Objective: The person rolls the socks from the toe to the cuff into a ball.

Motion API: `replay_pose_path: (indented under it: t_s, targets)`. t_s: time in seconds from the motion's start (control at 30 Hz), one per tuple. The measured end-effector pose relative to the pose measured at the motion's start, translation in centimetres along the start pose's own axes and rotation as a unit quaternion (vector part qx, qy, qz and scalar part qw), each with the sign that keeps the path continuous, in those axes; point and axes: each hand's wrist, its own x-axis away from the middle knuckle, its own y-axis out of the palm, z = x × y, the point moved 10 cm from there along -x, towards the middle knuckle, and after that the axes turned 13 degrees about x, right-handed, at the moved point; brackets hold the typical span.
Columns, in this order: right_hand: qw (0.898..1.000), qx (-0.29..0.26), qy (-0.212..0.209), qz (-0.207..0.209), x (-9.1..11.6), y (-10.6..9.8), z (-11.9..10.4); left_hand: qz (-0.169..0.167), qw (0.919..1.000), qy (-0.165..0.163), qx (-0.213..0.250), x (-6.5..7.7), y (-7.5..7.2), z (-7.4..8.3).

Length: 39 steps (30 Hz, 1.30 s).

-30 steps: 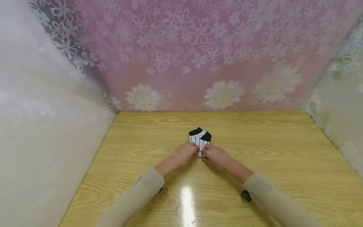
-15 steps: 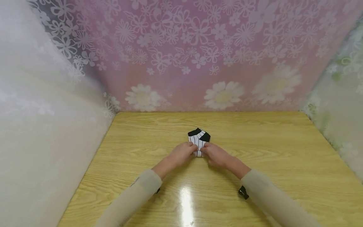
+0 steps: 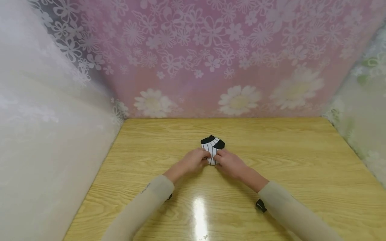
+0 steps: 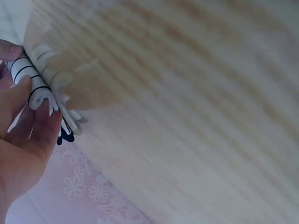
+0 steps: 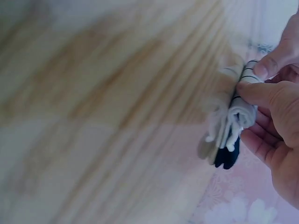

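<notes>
On the table lies a stacked pair of white ankle socks (image 3: pixel 211 146) with thin black stripes, black cuffs and a black heel. The cuffs point away from me; the near end is curled into a roll, whose spiral edge shows in both wrist views. My left hand (image 3: pixel 195 160) pinches the left side of this rolled end (image 4: pixel 29 74), thumb on top and fingers beneath. From the right side my right hand (image 3: pixel 231 164) holds the same roll (image 5: pixel 244 109) between thumb and fingers. Only a narrow strip of sock shows between the hands, and their fingers hide the rest of the roll.
The wood-grain table (image 3: pixel 286 144) stretches out around the hands, with a bright glare near its front. A pink floral backdrop (image 3: pixel 187 73) rises behind it, and pale panels flank both sides. Dark straps (image 3: pixel 261 205) show below the sleeves.
The near end of the socks looks slightly shorter, rolled a little farther toward the cuffs. Both hands have shifted slightly away from me, still gripping it.
</notes>
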Motion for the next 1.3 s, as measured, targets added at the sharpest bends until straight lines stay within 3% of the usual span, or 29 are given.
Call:
replay_pose_path:
  t_s: [0.17, 0.27, 0.37, 0.47, 0.6, 0.73, 0.8, 0.9, 1.03, 1.13, 1.3]
  targets:
    - [0.999, -0.023, 0.009, -0.029, -0.2, 0.9, 0.4, 0.017, 0.9997, -0.003, -0.017, 0.3, -0.4, -0.1]
    - [0.998, -0.056, 0.005, -0.026, -0.4, 1.0, 0.7, 0.021, 0.9957, 0.007, -0.091, 0.4, -0.4, 0.4]
    - [0.997, -0.076, -0.002, -0.025, -0.8, 1.3, 0.9, 0.015, 0.9830, 0.025, -0.182, 0.5, -0.1, 1.3]
    - [0.995, -0.092, 0.002, -0.046, -1.1, 1.9, 1.3, 0.009, 0.9739, 0.031, -0.225, 0.7, 0.1, 1.8]
    - [0.986, -0.139, 0.018, -0.086, -1.5, 2.6, 1.9, 0.006, 0.9760, 0.020, -0.217, 0.7, 0.2, 1.4]
    - [0.981, -0.165, 0.035, -0.098, -1.5, 2.5, 2.0, 0.001, 0.9790, 0.009, -0.204, 0.4, 0.4, 0.9]
    - [0.986, -0.137, 0.045, -0.081, -1.3, 2.0, 1.9, 0.001, 0.9809, 0.007, -0.195, 0.3, 0.4, 0.8]
    - [0.997, -0.046, 0.044, -0.053, -0.7, 1.3, 1.1, -0.005, 0.9851, 0.002, -0.172, 0.1, 0.6, 0.3]
    - [0.998, 0.050, 0.028, -0.022, -0.3, 0.8, 0.0, -0.010, 0.9899, -0.012, -0.141, -0.2, 0.5, -0.2]
    - [0.998, 0.049, 0.034, -0.019, -0.5, 1.0, 0.2, -0.009, 0.9904, -0.018, -0.137, -0.4, 0.3, -0.4]
    - [0.998, -0.014, 0.046, -0.044, -0.9, 1.5, 1.1, 0.014, 0.9882, -0.013, -0.152, -0.2, -0.4, -0.3]
